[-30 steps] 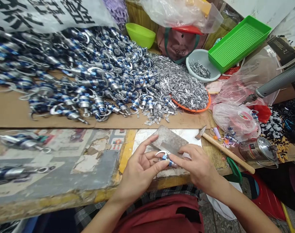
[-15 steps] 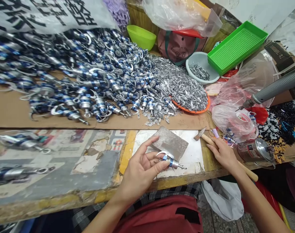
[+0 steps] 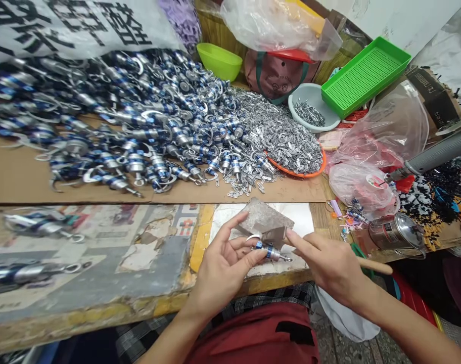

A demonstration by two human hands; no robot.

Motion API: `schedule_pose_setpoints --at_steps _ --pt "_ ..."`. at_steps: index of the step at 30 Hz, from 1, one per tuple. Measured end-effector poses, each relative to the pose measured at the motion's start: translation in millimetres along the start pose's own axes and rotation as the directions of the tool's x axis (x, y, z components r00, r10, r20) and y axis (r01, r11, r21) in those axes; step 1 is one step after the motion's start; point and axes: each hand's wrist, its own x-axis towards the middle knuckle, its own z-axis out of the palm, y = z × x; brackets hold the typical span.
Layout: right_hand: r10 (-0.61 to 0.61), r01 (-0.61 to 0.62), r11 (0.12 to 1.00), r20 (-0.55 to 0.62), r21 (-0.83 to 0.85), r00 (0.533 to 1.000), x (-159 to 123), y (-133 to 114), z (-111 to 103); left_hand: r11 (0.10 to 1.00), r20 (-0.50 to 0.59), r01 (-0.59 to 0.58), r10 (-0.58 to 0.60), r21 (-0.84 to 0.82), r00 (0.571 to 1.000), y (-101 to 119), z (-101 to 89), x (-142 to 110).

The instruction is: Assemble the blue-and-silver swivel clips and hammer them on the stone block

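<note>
My left hand (image 3: pixel 221 270) is closed on a small blue-and-silver hook fitting (image 3: pixel 267 249), pinched between thumb and fingers, its pin pointing right just above the bench edge. My right hand (image 3: pixel 329 265) grips a hammer: the wooden handle (image 3: pixel 374 264) sticks out to the right and the grey head (image 3: pixel 275 235) sits close above the fitting. The index finger lies stretched along the hammer. Right behind them a worn grey metal block (image 3: pixel 266 216) rests on a white sheet.
A large heap of blue-and-silver hook fittings (image 3: pixel 139 121) covers the cardboard behind. Small metal plates fill an orange tray (image 3: pixel 314 169). A white bowl of pins (image 3: pixel 310 108), green tray (image 3: pixel 363 76), green bowl (image 3: pixel 219 60), metal can (image 3: pixel 397 232) and a power tool (image 3: pixel 431 156) stand at the right.
My right hand let go of the fitting, reached right to the hammer on the bench, took it up and brought its head over the fitting. My left hand kept the fitting.
</note>
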Motion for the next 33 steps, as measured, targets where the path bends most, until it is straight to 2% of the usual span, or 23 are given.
schedule_pose_setpoints --at_steps 4,6,8,10,12,13,15,18,22,25,28,33 --pt "0.010 -0.010 1.000 0.004 0.021 1.000 -1.2 -6.0 4.5 1.000 0.005 0.006 -0.006 0.019 1.000 1.9 1.2 -1.1" --pt "0.062 -0.064 0.994 0.022 0.086 0.998 -5.0 -2.1 10.8 0.999 -0.009 0.010 -0.009 0.034 1.000 2.3 2.3 -2.0" --pt "0.199 -0.192 0.965 -0.025 0.180 0.980 -13.4 11.6 21.9 0.999 -0.047 -0.003 0.005 0.052 0.999 0.6 3.1 -2.5" --pt "0.373 -0.351 0.909 -0.061 0.226 0.926 -24.8 32.9 34.8 0.995 -0.078 -0.033 0.040 0.092 0.996 -2.7 2.8 -3.0" --pt "0.474 -0.462 0.870 -0.034 0.170 0.880 -33.7 54.7 45.2 0.981 -0.111 -0.071 0.091 0.179 0.990 -5.7 1.6 -3.8" --pt "0.488 -0.482 0.868 -0.024 0.114 0.873 -35.2 63.1 48.8 0.967 -0.130 -0.087 0.120 0.240 0.984 -6.4 0.8 -4.4" --pt "0.458 -0.458 0.889 -0.066 0.020 0.886 -28.3 72.0 53.4 0.919 -0.153 -0.120 0.189 0.376 0.970 -6.0 -1.4 -5.7" --pt "0.355 -0.361 0.932 -0.156 -0.013 0.922 9.6 68.4 61.0 0.818 -0.085 -0.233 0.323 0.526 0.942 -2.5 -6.0 -5.6" --pt "0.106 -0.104 0.993 -0.033 0.057 0.994 84.9 55.9 82.5 0.701 0.066 -0.394 0.446 0.595 0.893 1.5 -11.2 -2.5" --pt "-0.034 0.029 0.997 0.064 0.070 0.997 121.9 51.3 96.0 0.649 0.110 -0.428 0.470 0.629 0.876 4.1 -10.8 -2.0" --pt "-0.070 0.064 0.996 0.106 0.055 0.992 131.0 51.7 98.9 0.606 0.121 -0.461 0.516 0.648 0.848 6.7 -8.5 -2.2" --pt "-0.046 0.037 0.995 0.098 0.098 0.994 117.9 64.7 92.4 0.554 0.195 -0.544 0.565 0.631 0.802 9.7 -6.4 0.1"
